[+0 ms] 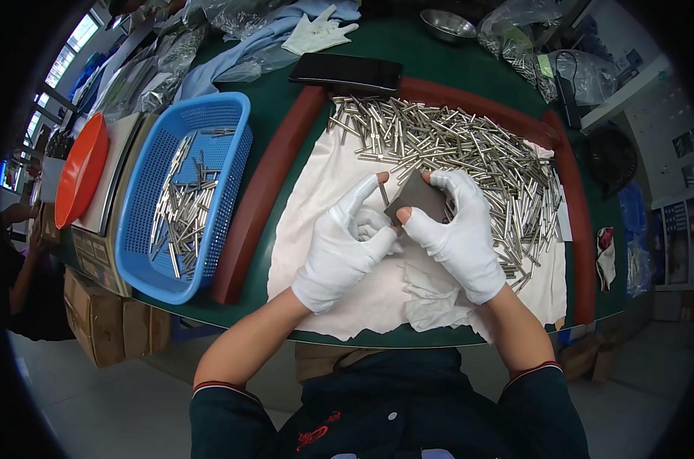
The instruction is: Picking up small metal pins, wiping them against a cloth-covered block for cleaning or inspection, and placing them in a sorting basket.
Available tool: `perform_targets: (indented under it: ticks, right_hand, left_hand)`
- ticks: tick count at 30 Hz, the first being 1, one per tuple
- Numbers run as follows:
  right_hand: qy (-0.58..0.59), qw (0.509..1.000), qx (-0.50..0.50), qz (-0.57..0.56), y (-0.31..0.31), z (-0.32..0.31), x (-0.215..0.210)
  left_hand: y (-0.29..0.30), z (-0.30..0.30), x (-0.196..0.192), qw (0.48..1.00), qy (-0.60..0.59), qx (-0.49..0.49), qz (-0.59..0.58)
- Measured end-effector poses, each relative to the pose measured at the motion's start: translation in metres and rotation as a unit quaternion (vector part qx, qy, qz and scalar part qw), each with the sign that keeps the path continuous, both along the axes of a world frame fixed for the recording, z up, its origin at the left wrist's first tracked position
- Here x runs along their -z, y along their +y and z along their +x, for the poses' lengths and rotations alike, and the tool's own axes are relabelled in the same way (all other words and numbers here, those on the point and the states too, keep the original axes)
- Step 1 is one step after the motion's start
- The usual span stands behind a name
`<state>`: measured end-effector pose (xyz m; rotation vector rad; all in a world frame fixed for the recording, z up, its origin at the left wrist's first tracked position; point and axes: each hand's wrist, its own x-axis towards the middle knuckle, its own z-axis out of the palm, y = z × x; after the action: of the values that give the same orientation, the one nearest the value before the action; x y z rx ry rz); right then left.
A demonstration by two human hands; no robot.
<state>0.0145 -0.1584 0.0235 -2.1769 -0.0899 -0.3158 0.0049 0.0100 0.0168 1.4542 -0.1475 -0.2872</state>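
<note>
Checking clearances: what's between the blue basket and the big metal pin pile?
Head view: a red-brown bar with green tabletop either side, then pale cloth; lower down, the left hand is over that cloth.

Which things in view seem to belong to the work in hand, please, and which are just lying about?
Probably part of the work:
dark square pad, in the right hand, left hand beside it
loose metal rods on the pale cloth
blue basket holding more rods
reddish-brown frame bordering the cloth

Apparently just lying about:
black phone-like device
white glove
metal bowl
</note>
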Motion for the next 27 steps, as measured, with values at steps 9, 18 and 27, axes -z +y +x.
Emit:
perform_targets:
  ticks: [9, 18, 27]
  right_hand:
    - [-0.008, 0.999, 0.04, -0.015, -0.013, 0.003, -0.002]
    - [0.063, 0.992, -0.058, 0.088, -0.028, -0.001, -0.029]
    - [0.156, 0.937, -0.296, -0.096, -0.035, -0.005, -0.04]
  left_hand:
    - [0.004, -0.003, -0.006, 0.999, -0.001, 0.035, -0.037]
    - [0.012, 0.01, -0.012, 0.992, 0.08, 0.092, -0.033]
    - [0.014, 0.008, -0.017, 0.99, 0.047, 0.075, 0.11]
